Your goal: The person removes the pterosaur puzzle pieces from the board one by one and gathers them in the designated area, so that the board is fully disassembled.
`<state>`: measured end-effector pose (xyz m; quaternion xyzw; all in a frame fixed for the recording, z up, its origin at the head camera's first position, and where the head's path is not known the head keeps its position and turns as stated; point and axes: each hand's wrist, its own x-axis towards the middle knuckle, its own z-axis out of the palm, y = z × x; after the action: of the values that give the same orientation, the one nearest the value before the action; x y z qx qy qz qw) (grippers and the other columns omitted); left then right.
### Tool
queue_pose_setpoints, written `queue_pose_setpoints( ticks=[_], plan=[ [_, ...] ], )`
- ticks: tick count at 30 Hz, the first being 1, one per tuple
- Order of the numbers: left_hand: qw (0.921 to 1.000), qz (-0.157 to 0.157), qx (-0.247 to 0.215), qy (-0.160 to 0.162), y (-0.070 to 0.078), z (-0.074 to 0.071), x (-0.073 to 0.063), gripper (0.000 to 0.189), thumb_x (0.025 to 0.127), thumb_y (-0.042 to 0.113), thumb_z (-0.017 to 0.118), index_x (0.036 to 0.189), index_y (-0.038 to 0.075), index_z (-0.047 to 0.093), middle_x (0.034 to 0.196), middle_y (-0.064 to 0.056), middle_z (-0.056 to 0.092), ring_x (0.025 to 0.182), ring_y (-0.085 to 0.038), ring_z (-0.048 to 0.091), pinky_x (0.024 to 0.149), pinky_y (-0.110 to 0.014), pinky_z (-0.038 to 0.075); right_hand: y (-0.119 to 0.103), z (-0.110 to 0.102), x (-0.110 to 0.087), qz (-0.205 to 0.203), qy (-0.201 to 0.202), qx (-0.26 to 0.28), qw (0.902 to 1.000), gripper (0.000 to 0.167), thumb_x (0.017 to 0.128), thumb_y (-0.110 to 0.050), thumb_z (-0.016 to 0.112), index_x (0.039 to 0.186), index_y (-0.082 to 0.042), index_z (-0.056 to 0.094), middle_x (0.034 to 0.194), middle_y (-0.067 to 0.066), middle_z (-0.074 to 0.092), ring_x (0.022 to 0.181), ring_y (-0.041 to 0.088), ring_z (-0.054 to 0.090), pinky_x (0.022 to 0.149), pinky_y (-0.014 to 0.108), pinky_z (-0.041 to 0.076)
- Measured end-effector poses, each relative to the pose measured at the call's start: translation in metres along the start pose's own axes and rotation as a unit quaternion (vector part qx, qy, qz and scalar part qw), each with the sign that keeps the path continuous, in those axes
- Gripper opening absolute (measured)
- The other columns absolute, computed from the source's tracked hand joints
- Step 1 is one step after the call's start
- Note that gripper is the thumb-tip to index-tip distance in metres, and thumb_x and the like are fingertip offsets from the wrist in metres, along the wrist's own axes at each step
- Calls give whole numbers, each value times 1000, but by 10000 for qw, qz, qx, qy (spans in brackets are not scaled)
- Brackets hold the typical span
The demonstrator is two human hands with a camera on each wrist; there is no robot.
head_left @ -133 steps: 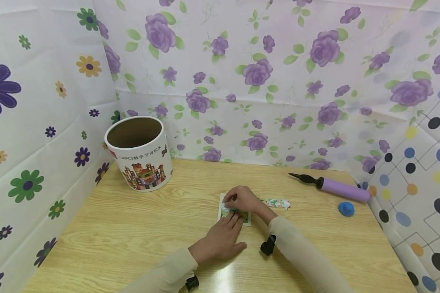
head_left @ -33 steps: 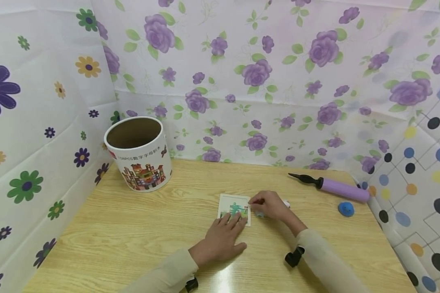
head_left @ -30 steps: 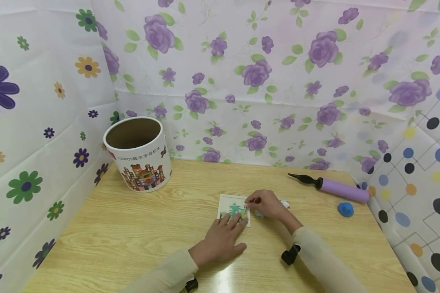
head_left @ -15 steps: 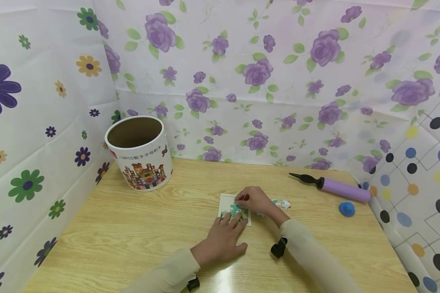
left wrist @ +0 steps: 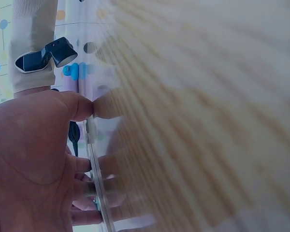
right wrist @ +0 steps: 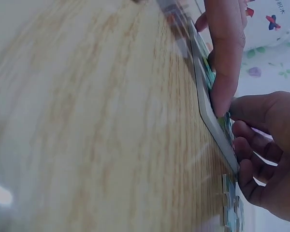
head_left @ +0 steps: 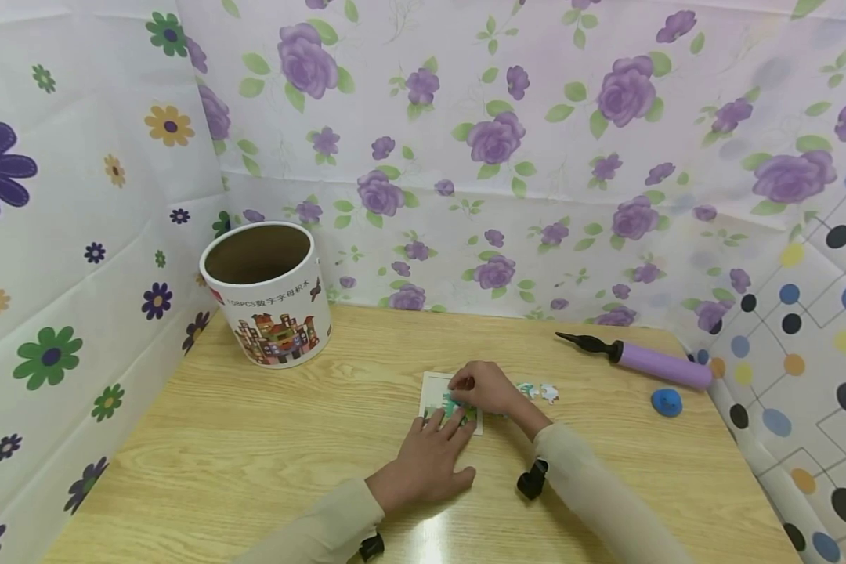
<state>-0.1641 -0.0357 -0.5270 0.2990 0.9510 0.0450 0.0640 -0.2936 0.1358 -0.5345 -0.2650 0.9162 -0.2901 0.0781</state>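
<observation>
A small jigsaw puzzle board [head_left: 423, 401] with a pale frame lies flat on the table, partly filled with green and teal pieces. My left hand [head_left: 428, 470] rests on its near edge, fingers straight and spread. Over the board's upper middle, my right hand [head_left: 489, 388] pinches a small puzzle piece between thumb and fingertips; the fingers mostly cover it. Up close in the right wrist view, the right thumb and curled fingers [right wrist: 253, 108] touch the board's surface. Loose puzzle pieces [head_left: 550, 393] lie right of the board, some hidden behind the right hand and wrist.
A large white printed bucket [head_left: 282, 313] stands at the back left of the wooden table [head_left: 254, 454]. To the far right lie a purple hand pump [head_left: 663, 366] with a black nozzle and a small blue object [head_left: 667, 403]. Patterned cloth surrounds the table.
My right hand has moved left from the board's right edge, beside the loose pieces, to its upper middle, and has barely shifted in the last half second. The left hand stays in place.
</observation>
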Motion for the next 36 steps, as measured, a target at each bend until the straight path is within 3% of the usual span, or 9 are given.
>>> queue_pose_setpoints(
  ticks=[10, 25, 31, 36],
  plan=[
    [10000, -30, 19, -62, 1, -3, -1, 71, 102, 56, 42, 163, 21, 31, 168, -4, 27, 151, -36, 31, 111, -57, 35, -2, -1, -2, 80, 25, 381, 9992, 7, 94, -23, 77, 97, -16, 77, 85, -9, 68, 77, 9, 60, 72, 31, 52],
    [9997, 43, -31, 255, -1, 3, 1, 71, 100, 57, 46, 160, 20, 38, 165, -7, 35, 148, -38, 36, 109, -58, 38, -9, -2, -2, 285, 16, 554, 9981, 9, 94, -21, 74, 91, -12, 74, 79, -6, 66, 71, 10, 60, 66, 29, 52],
    [9999, -48, -131, 82, 2, -6, -1, 70, 100, 54, 48, 159, 18, 38, 164, -8, 35, 149, -38, 35, 111, -56, 36, -8, -1, -1, 319, 67, 583, 9978, 5, 93, -20, 76, 92, -15, 74, 80, -7, 66, 72, 10, 60, 67, 30, 52],
    [9998, -84, -157, 43, 2, -5, -1, 70, 100, 54, 46, 160, 19, 37, 166, -7, 33, 150, -36, 33, 112, -56, 34, -8, 0, -1, 319, 100, 624, 9975, 5, 92, -19, 76, 91, -15, 73, 79, -6, 66, 71, 11, 60, 66, 30, 52]
  ],
)
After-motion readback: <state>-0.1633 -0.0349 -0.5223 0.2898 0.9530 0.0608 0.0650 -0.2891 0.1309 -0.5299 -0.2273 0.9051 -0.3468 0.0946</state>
